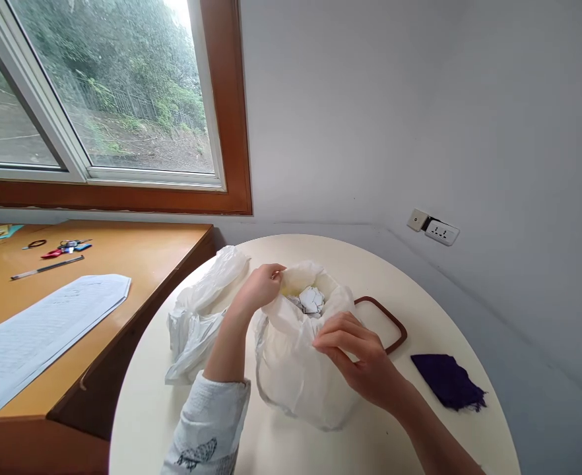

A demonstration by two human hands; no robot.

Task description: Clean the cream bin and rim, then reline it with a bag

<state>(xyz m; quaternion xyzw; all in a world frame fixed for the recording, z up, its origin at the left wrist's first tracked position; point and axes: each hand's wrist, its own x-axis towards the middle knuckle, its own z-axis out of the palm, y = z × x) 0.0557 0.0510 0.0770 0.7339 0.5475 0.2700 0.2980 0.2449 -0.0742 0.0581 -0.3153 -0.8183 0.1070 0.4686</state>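
A white plastic bag (301,376) lines and drapes over a round bin on the pale table, its mouth facing up. Inside it lie crumpled pieces of white paper (313,300). My left hand (265,287) pinches the bag's rim at the far left side. At the near right of the mouth, my right hand (353,346) has its fingertips pressed together on the bag's edge. A second white plastic bag (199,330) lies rumpled beside my left forearm. Most of the bin is hidden under the plastic.
Behind the bin lies a brown rounded frame (394,323); a dark purple cloth (448,381) is to the right on the round table (370,264). The wooden desk (147,244) at left holds paper sheets (58,330), a pen (47,268) and keys (68,247). A wall socket (442,232) is at right.
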